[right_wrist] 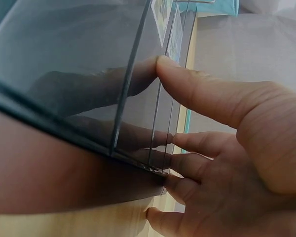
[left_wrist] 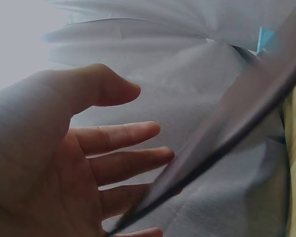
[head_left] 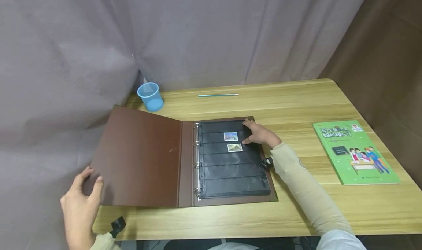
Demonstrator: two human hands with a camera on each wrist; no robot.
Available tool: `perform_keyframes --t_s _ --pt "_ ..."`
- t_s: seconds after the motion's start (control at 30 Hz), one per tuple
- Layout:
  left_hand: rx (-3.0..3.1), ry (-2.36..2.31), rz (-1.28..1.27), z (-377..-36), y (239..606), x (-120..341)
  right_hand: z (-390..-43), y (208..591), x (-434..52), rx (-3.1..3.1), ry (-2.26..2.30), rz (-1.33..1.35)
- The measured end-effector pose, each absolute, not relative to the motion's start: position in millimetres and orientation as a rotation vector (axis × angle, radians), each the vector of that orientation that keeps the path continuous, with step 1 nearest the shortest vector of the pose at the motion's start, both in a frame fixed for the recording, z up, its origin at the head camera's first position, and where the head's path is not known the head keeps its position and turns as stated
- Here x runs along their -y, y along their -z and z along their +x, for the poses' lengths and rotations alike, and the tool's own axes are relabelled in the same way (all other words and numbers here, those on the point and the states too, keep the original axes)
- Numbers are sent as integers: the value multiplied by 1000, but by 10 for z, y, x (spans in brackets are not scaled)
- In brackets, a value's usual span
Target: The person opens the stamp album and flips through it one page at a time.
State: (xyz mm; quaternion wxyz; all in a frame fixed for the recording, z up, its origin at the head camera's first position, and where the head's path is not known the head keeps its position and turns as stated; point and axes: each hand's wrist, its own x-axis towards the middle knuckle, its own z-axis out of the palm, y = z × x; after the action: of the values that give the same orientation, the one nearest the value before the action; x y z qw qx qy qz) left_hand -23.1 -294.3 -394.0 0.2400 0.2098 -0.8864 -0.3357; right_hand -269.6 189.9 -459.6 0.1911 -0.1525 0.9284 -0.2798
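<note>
Right fingers: tips of the right hand (head_left: 260, 133) curl over the far right edge of the black stamp page (head_left: 230, 169), thumb on top and fingers slipped under the sheet, as the right wrist view shows; a light pinch on the page
Left fingers: the left hand (head_left: 80, 195) lies spread and nearly straight against the near left corner of the brown cover (head_left: 138, 156), propping it rather than clasping it
Album: lies open near the middle of the bench (head_left: 296, 96), cover to the left, ring spine (head_left: 197, 162) in the centre, pocket pages to the right
Stamps: two stamps (head_left: 232, 142) sit in the upper pocket rows, just left of the right fingers
Doing it well: I judge the page should be lifted by its outer edge only, slowly, so the rings do not tear the holes; keep the cover flat and steady
Risk: stamps may slide out if the sheet tilts steeply
Around: blue cup (head_left: 150, 96) far left, green book (head_left: 354, 153) at right
</note>
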Motion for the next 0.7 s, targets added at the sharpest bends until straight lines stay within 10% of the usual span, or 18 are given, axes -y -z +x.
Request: perform_keyframes --t_s 0.7 --pt "2757 703 447 -249 4299 2736 -2702 4589 -1910 -2627 756 -442"
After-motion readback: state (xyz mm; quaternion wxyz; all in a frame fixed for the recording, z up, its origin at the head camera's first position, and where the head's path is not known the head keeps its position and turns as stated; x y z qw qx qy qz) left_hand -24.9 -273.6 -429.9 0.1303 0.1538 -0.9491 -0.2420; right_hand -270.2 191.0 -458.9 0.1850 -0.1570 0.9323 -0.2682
